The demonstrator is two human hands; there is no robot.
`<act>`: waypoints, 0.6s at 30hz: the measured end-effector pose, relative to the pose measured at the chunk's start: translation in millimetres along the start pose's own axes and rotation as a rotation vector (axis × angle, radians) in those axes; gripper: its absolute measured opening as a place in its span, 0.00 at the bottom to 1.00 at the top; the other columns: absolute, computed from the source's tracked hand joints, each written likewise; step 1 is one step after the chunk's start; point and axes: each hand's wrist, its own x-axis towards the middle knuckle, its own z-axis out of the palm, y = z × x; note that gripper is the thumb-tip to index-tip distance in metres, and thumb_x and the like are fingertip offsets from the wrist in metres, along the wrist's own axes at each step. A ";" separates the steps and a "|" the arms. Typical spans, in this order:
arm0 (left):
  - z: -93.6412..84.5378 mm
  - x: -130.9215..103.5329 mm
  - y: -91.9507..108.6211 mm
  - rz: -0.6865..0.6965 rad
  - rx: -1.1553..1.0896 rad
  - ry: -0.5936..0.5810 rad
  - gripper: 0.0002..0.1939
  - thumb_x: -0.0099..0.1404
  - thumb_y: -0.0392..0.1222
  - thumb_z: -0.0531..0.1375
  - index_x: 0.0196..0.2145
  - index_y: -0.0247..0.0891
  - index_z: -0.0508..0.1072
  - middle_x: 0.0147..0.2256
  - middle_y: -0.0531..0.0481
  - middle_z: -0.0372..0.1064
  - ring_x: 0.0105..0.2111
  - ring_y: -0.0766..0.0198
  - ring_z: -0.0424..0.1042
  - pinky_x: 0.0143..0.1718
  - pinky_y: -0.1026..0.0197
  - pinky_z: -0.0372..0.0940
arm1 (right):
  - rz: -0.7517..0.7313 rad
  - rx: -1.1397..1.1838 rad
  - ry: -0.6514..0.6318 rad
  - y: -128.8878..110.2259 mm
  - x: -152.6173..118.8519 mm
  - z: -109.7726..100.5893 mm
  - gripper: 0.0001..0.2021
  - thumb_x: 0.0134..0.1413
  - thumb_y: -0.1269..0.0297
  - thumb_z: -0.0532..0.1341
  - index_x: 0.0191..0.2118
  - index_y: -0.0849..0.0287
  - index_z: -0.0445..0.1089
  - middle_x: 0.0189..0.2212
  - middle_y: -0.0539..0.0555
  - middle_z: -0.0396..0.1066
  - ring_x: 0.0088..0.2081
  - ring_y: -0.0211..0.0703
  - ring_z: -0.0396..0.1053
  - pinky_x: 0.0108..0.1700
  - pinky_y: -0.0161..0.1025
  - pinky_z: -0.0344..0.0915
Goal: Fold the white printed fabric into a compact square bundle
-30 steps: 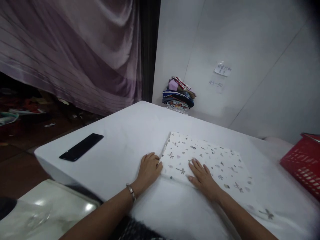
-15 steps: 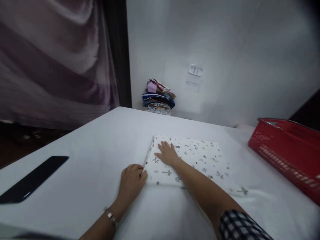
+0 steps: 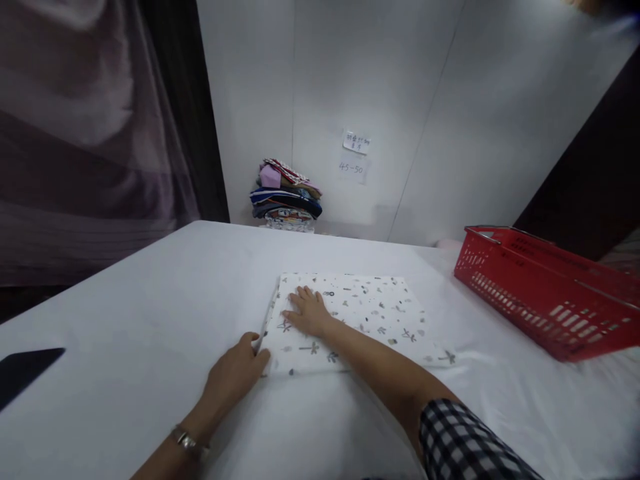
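A folded white cloth printed with small palm trees and leaves lies flat on the white-covered table. On its upper left part rests my right hand, palm down with the fingers spread. My left hand is at the cloth's left edge near the front corner. Its thumb reaches onto the edge and the other fingers are curled, partly hidden, so the edge appears held between them. A bracelet circles my left wrist, and a checked sleeve covers my right upper arm.
A red plastic basket stands on the table at the right. Folded clothes are stacked beyond the far edge, near paper notes on the wall. A flat black object lies at the left; a draped curtain hangs behind.
The view has swung to the right, so everything sits further left and more of the basket shows. My right hand stays flat on the cloth; my left thumb and forefinger look slightly wider apart.
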 end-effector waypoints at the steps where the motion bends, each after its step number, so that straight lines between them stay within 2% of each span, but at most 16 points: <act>1: -0.8 3.6 -0.2 -0.011 -0.023 -0.013 0.24 0.56 0.49 0.50 0.48 0.35 0.62 0.36 0.45 0.71 0.37 0.53 0.70 0.35 0.57 0.59 | -0.006 0.034 0.053 -4.5 -2.8 -1.3 0.30 0.58 0.46 0.45 0.60 0.58 0.53 0.63 0.58 0.43 0.64 0.49 0.37 0.61 0.50 0.37; 4: -2.3 12.9 -1.0 -0.034 -0.092 -0.040 0.22 0.55 0.54 0.51 0.42 0.36 0.66 0.34 0.45 0.71 0.35 0.54 0.71 0.33 0.58 0.59 | -0.017 0.153 0.148 -20.6 -9.6 -3.1 0.25 0.58 0.50 0.48 0.56 0.59 0.59 0.55 0.56 0.60 0.56 0.44 0.55 0.56 0.40 0.52; 7: -1.7 18.8 -1.0 -0.035 -0.137 -0.099 0.20 0.54 0.57 0.51 0.32 0.38 0.68 0.29 0.48 0.70 0.31 0.56 0.70 0.29 0.60 0.57 | 0.065 0.250 0.091 -32.0 -8.6 -3.3 0.25 0.57 0.51 0.49 0.57 0.57 0.58 0.46 0.55 0.68 0.46 0.43 0.66 0.47 0.38 0.61; 9: 0.0 20.1 0.4 -0.022 -0.159 -0.106 0.17 0.53 0.56 0.51 0.27 0.39 0.67 0.24 0.51 0.68 0.27 0.59 0.68 0.26 0.61 0.55 | 0.145 0.274 0.026 -33.6 -3.4 -3.7 0.27 0.55 0.51 0.50 0.58 0.57 0.55 0.44 0.54 0.70 0.44 0.44 0.68 0.45 0.39 0.62; 12: 3.9 17.5 5.3 -0.007 -0.203 -0.034 0.14 0.52 0.54 0.53 0.23 0.39 0.62 0.20 0.54 0.62 0.24 0.63 0.63 0.24 0.63 0.52 | 0.204 0.267 -0.028 -31.1 7.2 -5.5 0.30 0.54 0.49 0.51 0.60 0.58 0.53 0.44 0.55 0.70 0.44 0.46 0.68 0.44 0.40 0.63; 18: 13.4 6.4 18.4 -0.003 -0.315 0.104 0.10 0.54 0.48 0.54 0.24 0.39 0.61 0.21 0.56 0.61 0.23 0.66 0.62 0.23 0.64 0.51 | 0.266 0.136 -0.061 -35.7 26.8 -13.9 0.33 0.52 0.45 0.51 0.59 0.61 0.52 0.47 0.61 0.68 0.46 0.52 0.67 0.43 0.44 0.64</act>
